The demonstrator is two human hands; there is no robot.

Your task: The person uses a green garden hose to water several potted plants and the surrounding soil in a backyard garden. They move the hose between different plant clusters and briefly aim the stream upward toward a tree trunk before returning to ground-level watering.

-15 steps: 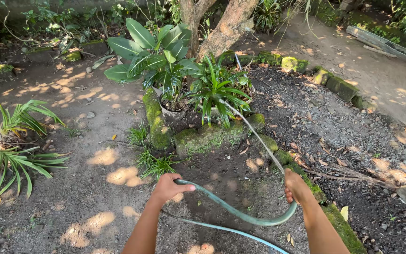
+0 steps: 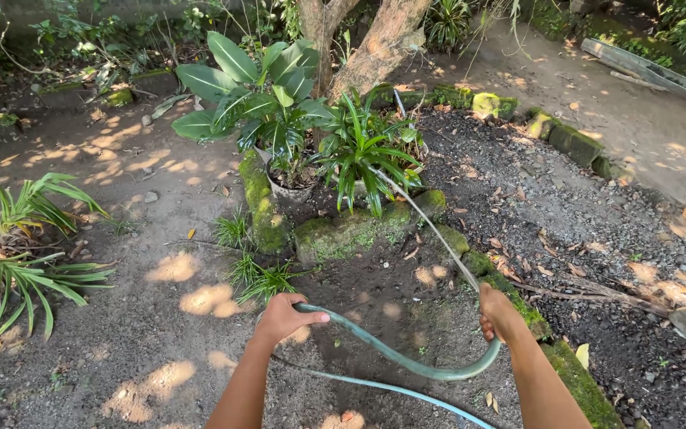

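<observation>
Green hose (image 2: 406, 361) end hidden by right hand (image 2: 500, 314)

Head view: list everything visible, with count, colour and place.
hose: one, pale green, looped between both hands
water stream: one, thin, arcing to the middle plants
potted plant: one, broad green leaves, centre top
spiky plant: one, green, right of the pot
mossy stones: several, green, edging the dark bed
tree trunk: one, brown, top centre
left hand: gripping the hose
right hand: gripping the hose end
</observation>
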